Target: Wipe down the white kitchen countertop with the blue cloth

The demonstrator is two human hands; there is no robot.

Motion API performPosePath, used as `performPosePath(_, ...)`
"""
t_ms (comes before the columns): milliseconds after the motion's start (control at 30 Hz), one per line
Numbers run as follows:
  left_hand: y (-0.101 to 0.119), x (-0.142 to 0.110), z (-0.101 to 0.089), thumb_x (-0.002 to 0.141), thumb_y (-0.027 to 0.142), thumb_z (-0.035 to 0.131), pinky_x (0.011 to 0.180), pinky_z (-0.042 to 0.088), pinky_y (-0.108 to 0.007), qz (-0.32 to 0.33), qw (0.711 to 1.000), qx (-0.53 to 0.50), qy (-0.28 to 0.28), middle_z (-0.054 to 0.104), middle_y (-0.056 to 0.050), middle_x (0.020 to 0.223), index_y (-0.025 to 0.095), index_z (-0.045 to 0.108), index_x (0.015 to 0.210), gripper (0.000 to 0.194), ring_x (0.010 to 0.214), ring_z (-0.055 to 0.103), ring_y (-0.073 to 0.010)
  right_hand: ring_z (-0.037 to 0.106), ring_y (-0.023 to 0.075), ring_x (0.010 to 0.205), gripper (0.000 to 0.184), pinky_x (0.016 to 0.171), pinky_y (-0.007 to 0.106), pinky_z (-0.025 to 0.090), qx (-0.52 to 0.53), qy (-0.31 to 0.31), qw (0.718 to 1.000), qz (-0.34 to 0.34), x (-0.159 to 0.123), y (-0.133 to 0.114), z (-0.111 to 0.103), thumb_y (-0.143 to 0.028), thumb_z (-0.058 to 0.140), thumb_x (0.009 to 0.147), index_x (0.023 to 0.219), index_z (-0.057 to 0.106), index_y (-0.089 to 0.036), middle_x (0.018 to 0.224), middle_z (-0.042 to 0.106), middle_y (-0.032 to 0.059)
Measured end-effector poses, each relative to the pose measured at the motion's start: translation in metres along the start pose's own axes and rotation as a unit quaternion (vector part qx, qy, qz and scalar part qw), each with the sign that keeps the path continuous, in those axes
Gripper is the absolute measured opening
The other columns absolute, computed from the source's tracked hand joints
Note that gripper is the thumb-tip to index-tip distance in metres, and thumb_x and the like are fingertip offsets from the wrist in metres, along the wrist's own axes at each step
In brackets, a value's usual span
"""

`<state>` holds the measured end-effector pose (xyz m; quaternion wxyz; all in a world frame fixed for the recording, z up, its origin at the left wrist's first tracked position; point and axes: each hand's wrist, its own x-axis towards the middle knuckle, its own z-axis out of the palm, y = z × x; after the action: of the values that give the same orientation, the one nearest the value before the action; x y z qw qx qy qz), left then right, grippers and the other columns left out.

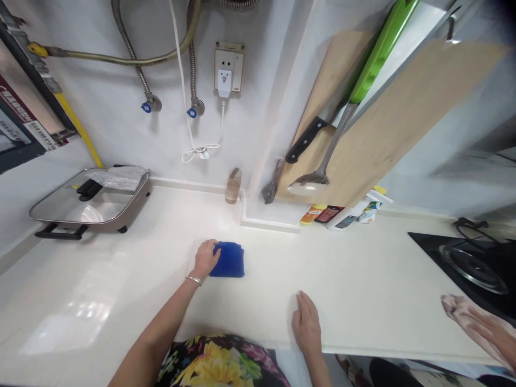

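Note:
A folded blue cloth [228, 259] lies flat on the white countertop [161, 290]. My left hand [207, 258], with a silver bracelet at the wrist, has its fingers closed over the cloth's left edge; the thumb is on top. To the right and nearer the counter's front edge, my right hand [307, 321] rests on the countertop, fingers stretched out and holding nothing. It does not touch the cloth.
At left stands an electric pan [116, 207] with a glass lid. A small bottle [233, 186] stands by the wall. Cutting boards [387, 145], a knife and a ladle hang at right. Another person's hand [489, 330] holds a pale pink cloth [455, 307] near the cooktop [451, 258].

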<state>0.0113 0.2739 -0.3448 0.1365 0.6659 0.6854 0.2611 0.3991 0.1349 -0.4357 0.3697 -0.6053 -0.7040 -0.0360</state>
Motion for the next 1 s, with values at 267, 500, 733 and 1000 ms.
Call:
performPosePath(267,0.010,0.020,-0.006,0.084,0.044,0.064,0.088,0.051,-0.038,-0.064,0.989,0.043,-0.128,0.072,-0.014,0.107,0.019,0.063,0.106,0.033,0.104,0.066,-0.0301,0.051,0.0284,0.131,0.043,0.109,0.057,0.048,0.013,-0.002,1.000,0.013,-0.002,0.002,0.001,-0.024,0.036,0.099,0.139,0.050,-0.016,0.138,0.056,0.0177)
performPosePath(500,0.029,0.040,-0.039,0.089,0.037,0.058,0.074,0.050,-0.029,0.050,0.984,-0.016,-0.171,0.071,-0.002,0.086,0.022,0.059,0.105,0.022,0.083,0.067,-0.0201,0.050,0.0285,0.132,0.043,0.110,0.056,0.047,0.017,-0.006,1.000,0.016,-0.003,0.004,0.004,-0.027,0.036,0.100,0.139,0.050,-0.018,0.139,0.056,0.0167)
performPosePath(733,0.064,0.072,-0.088,0.086,0.018,0.056,0.088,0.047,-0.029,0.206,0.964,-0.052,-0.162,0.071,0.001,0.103,0.028,0.060,0.107,0.023,0.097,0.065,-0.0186,0.052,0.0277,0.130,0.042,0.110,0.056,0.048,0.010,0.004,1.000,0.015,-0.001,0.003,0.003,-0.025,0.037,0.098,0.137,0.051,-0.016,0.138,0.057,0.0174)
performPosePath(1000,-0.007,0.022,-0.100,0.075,0.001,0.049,0.100,0.047,-0.031,0.263,0.927,0.019,-0.268,0.074,-0.002,0.105,0.027,0.070,0.092,0.037,0.105,0.066,-0.0193,0.052,0.0280,0.130,0.043,0.109,0.056,0.049,0.006,0.002,1.000,0.009,0.000,-0.001,-0.001,-0.023,0.039,0.097,0.138,0.051,-0.016,0.138,0.056,0.0174)
